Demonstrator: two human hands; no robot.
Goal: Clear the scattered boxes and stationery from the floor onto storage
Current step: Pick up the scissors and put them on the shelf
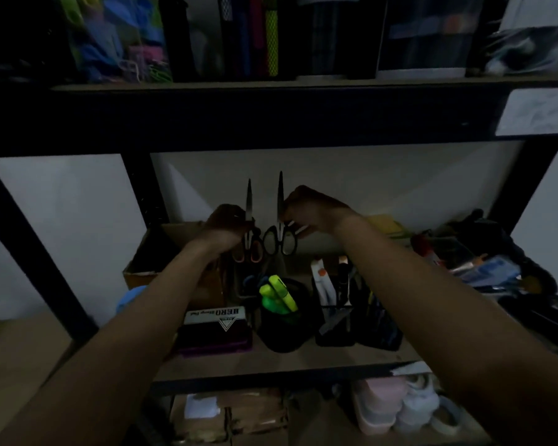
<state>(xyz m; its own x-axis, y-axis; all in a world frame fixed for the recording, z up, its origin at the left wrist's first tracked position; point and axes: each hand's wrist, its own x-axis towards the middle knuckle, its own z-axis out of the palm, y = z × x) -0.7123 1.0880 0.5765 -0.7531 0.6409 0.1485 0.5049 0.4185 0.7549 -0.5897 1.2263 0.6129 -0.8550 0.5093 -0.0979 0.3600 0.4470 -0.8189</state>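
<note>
Both my hands are raised over the middle shelf (303,360) of a dark rack. My left hand (224,222) grips a pair of orange-handled scissors (250,246), blades pointing up. My right hand (313,207) grips black-handled scissors (281,241) the same way, and something thin and white pokes out under its fingers. The two pairs hang side by side, almost touching, above a black pen cup (284,329) that holds yellow-green highlighters (277,296).
On the shelf stand an open cardboard box (149,255), a boxed stamp pad (216,329), mesh organisers (351,326) with pens and a heap of tools (484,262) at right. The upper shelf beam (271,117) hangs close overhead. Boxes and tape rolls (416,403) fill the shelf below.
</note>
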